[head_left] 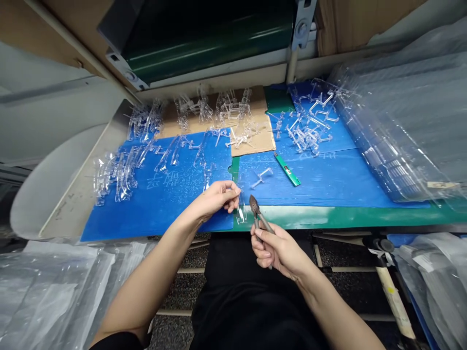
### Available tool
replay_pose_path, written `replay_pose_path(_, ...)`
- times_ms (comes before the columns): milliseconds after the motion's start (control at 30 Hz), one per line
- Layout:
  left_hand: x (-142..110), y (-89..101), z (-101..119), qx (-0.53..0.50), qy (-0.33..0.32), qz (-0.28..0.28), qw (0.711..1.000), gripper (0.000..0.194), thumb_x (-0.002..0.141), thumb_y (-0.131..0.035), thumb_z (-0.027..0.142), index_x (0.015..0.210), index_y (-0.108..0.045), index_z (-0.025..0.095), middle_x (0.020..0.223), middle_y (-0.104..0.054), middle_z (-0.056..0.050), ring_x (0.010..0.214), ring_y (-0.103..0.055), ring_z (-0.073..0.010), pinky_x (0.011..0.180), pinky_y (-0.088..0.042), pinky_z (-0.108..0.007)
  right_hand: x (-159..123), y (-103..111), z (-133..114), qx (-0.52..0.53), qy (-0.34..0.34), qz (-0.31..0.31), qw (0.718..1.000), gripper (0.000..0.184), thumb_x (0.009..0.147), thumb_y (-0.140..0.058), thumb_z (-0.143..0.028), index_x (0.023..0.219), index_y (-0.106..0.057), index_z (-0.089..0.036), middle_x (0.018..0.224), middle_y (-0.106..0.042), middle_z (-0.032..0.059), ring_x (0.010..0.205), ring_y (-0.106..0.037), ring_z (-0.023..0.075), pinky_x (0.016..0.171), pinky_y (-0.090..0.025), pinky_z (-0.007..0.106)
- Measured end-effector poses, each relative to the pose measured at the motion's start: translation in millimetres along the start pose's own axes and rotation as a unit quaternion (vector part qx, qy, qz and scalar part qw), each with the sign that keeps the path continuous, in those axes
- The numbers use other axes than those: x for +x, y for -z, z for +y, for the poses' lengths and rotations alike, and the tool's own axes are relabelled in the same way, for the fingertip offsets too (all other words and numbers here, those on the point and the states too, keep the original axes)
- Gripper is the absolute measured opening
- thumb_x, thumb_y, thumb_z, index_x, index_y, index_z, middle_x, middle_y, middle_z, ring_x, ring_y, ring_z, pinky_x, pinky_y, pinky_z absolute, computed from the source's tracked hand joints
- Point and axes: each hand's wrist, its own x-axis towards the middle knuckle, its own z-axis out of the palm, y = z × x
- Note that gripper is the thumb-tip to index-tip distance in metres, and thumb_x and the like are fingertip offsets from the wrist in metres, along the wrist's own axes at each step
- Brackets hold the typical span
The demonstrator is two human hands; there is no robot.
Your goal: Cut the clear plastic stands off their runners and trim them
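My left hand (221, 197) is closed in a pinch on a small clear plastic part (241, 213), which hangs below the fingertips over the front edge of the bench. Wrapped round the handles of a pair of nippers (260, 216), my right hand (275, 248) holds them with the jaws pointing up and away from me. The jaws are beside the plastic part, and I cannot tell whether they touch it. Just beyond lies a loose clear sprue piece (261, 178) on the blue sheet.
A green utility knife (287, 169) lies right of centre. Clear sprues (308, 133) are heaped at the back right, and rows of clear parts (124, 177) lie at left. Stacked clear trays (383, 155) stand at right. A dark green roller (215, 46) overhangs the back.
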Motion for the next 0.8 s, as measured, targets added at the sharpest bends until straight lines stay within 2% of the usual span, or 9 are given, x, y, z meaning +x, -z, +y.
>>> replay_pose_path(133, -16.1, 14.2, 3.3, 0.049, -0.041, 0.047, 0.997, 0.036, 0.09, -0.084, 0.043, 0.083, -0.063, 0.015, 0.075, -0.075, -0.007, 0.061, -0.063, -0.0123, 0.06, -0.046, -0.022, -0.3, 12.3, -14.2, -0.168, 0.093, 0.116, 0.975, 0.038, 0.097, -0.067, -0.06, 0.102, -0.05, -0.026, 0.082, -0.051, -0.0029, 0.065, -0.047, 0.0155, 0.059, -0.043, 0.029)
replay_pose_path(200, -29.6, 16.4, 3.1, 0.032, -0.064, 0.053, 0.996, 0.035, 0.094, -0.082, 0.044, 0.088, -0.062, 0.016, 0.089, -0.08, -0.011, 0.074, -0.073, -0.0173, 0.07, -0.055, -0.026, 4.9, 19.9, -32.5, -0.264, 0.145, 0.192, 0.934, 0.032, 0.097, -0.069, -0.051, 0.107, -0.054, -0.025, 0.095, -0.061, 0.0023, 0.081, -0.059, 0.0208, 0.075, -0.051, 0.036)
replay_pose_path(267, -44.5, 14.5, 0.2, -0.033, -0.081, 0.045, 0.995, 0.036, 0.094, -0.083, 0.043, 0.096, -0.057, 0.018, 0.098, -0.082, -0.012, 0.083, -0.078, -0.0214, 0.079, -0.06, -0.032, 10.9, 27.9, -55.1, -0.352, 0.174, 0.242, 0.887, 0.029, 0.095, -0.071, -0.048, 0.107, -0.058, -0.025, 0.103, -0.067, 0.0057, 0.09, -0.064, 0.0252, 0.087, -0.052, 0.041)
replay_pose_path(367, -65.3, 6.9, -10.0, -0.122, -0.103, 0.043, 0.986, 0.042, 0.09, -0.087, 0.034, 0.112, -0.052, 0.022, 0.096, -0.081, -0.008, 0.082, -0.077, -0.0216, 0.08, -0.06, -0.034, 15.0, 45.0, -87.7, -0.466, 0.179, 0.31, 0.809, 0.03, 0.095, -0.07, -0.047, 0.114, -0.066, -0.023, 0.115, -0.073, 0.0115, 0.103, -0.068, 0.0324, 0.096, -0.052, 0.046)
replay_pose_path(467, -80.6, -1.2, -24.3, -0.169, -0.115, 0.062, 0.977, 0.042, 0.092, -0.085, 0.029, 0.12, -0.053, 0.024, 0.084, -0.073, -0.001, 0.068, -0.065, -0.0146, 0.068, -0.052, -0.026, 14.3, 72.0, -110.0, -0.554, 0.143, 0.421, 0.704, 0.044, 0.101, -0.064, -0.047, 0.136, -0.064, -0.019, 0.139, -0.066, 0.0226, 0.122, -0.064, 0.0442, 0.104, -0.047, 0.058)
replay_pose_path(533, -87.4, -5.1, -33.4, -0.197, -0.12, 0.066, 0.971, 0.037, 0.097, -0.081, 0.038, 0.121, -0.056, 0.023, 0.075, -0.062, 0.003, 0.059, -0.052, -0.0111, 0.059, -0.043, -0.023, 15.8, 91.2, -117.2, -0.598, 0.098, 0.473, 0.64, 0.05, 0.102, -0.064, -0.046, 0.138, -0.064, -0.012, 0.14, -0.063, 0.0307, 0.124, -0.062, 0.0512, 0.101, -0.047, 0.065)
replay_pose_path(633, -94.3, -7.6, -42.1, -0.192, -0.119, 0.068, 0.972, 0.044, 0.104, -0.072, 0.057, 0.129, -0.06, 0.022, 0.064, -0.051, 0.006, 0.053, -0.041, -0.0104, 0.053, -0.036, -0.022, 23.2, 108.6, -118.6, -0.647, 0.053, 0.509, 0.565, 0.051, 0.099, -0.071, -0.041, 0.134, -0.065, -0.004, 0.136, -0.063, 0.0368, 0.126, -0.06, 0.0555, 0.098, -0.048, 0.069)
replay_pose_path(700, -98.1, -7.4, -43.7, -0.171, -0.119, 0.075, 0.975, 0.045, 0.102, -0.074, 0.059, 0.124, -0.063, 0.022, 0.061, -0.05, 0.006, 0.051, -0.042, -0.0107, 0.052, -0.038, -0.022, 30.0, 107.1, -116.0, -0.673, 0.052, 0.52, 0.524, 0.05, 0.102, -0.069, -0.041, 0.133, -0.065, -0.002, 0.138, -0.061, 0.0385, 0.132, -0.055, 0.057, 0.101, -0.045, 0.073)
replay_pose_path(800, -103.7, -6.6, -41.7, -0.171, -0.146, 0.083, 0.971, 0.036, 0.102, -0.077, 0.053, 0.11, -0.059, 0.022, 0.076, -0.066, 0.0, 0.064, -0.062, -0.0148, 0.062, -0.051, -0.026, 43.1, 88.4, -110.6, -0.702, 0.086, 0.521, 0.478, 0.052, 0.109, -0.058, -0.044, 0.141, -0.061, -0.003, 0.154, -0.049, 0.0389, 0.143, -0.042, 0.0577, 0.107, -0.038, 0.076)
